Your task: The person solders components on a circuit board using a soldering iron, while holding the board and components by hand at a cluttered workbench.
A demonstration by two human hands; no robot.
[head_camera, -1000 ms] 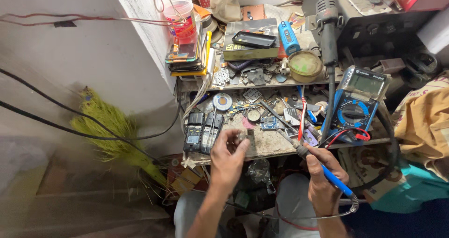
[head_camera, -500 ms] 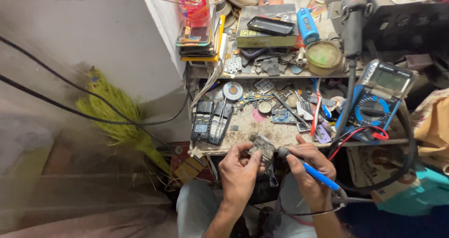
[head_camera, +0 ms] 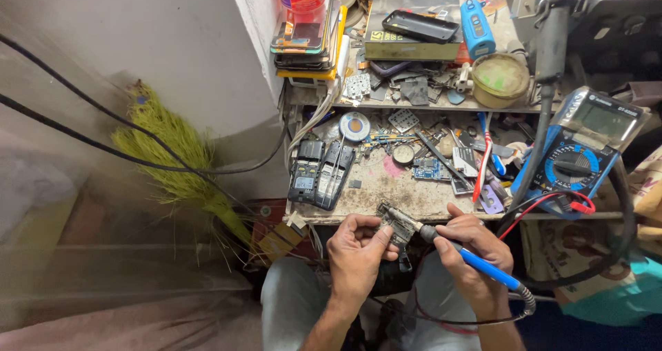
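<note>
My left hand (head_camera: 355,253) grips a small dark circuit board (head_camera: 394,228) just in front of the workbench's front edge. My right hand (head_camera: 469,254) holds a soldering iron with a blue handle (head_camera: 486,268), and its metal tip rests on the top of the board. A grey cable runs from the iron's handle down and round below my right wrist. Both hands hover above my lap, close together, with the board between them.
The cluttered workbench (head_camera: 386,192) carries two opened phones (head_camera: 321,172), a solder reel (head_camera: 354,126), loose boards and tools. A blue multimeter (head_camera: 583,154) with red and black leads stands at the right. A shelf above holds stacked phones (head_camera: 307,37) and a round tin (head_camera: 500,78). A yellow broom (head_camera: 176,161) leans at left.
The view has shifted so the bench sits higher in frame. My hands came closer to me, off the bench edge, and the iron's tip now rests on the board.
</note>
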